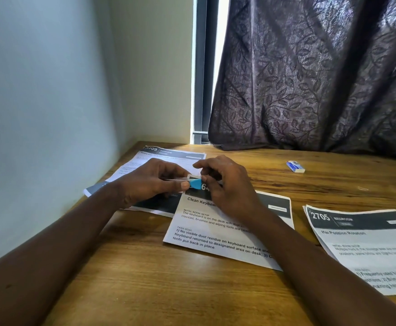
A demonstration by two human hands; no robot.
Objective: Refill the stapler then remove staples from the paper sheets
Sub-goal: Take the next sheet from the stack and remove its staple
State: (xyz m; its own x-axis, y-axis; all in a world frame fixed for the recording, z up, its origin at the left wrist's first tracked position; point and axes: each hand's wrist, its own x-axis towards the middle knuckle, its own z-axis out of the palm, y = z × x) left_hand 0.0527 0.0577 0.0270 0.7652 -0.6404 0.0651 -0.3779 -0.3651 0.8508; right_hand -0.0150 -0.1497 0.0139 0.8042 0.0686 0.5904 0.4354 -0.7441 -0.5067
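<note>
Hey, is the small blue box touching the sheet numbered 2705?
Apart. The head view shows bare wooden table between the small blue box and that sheet.

Not much to it tbh: left forearm (62, 236) and right forearm (310, 255) are both bare from the frame edge up to the left hand (149, 182) and right hand (227, 184). Short, plain nails.

Wooden desk (145, 278), pale corner walls (51, 90), dark leaf-patterned curtain (310, 78), bright window strip (218, 67)
</note>
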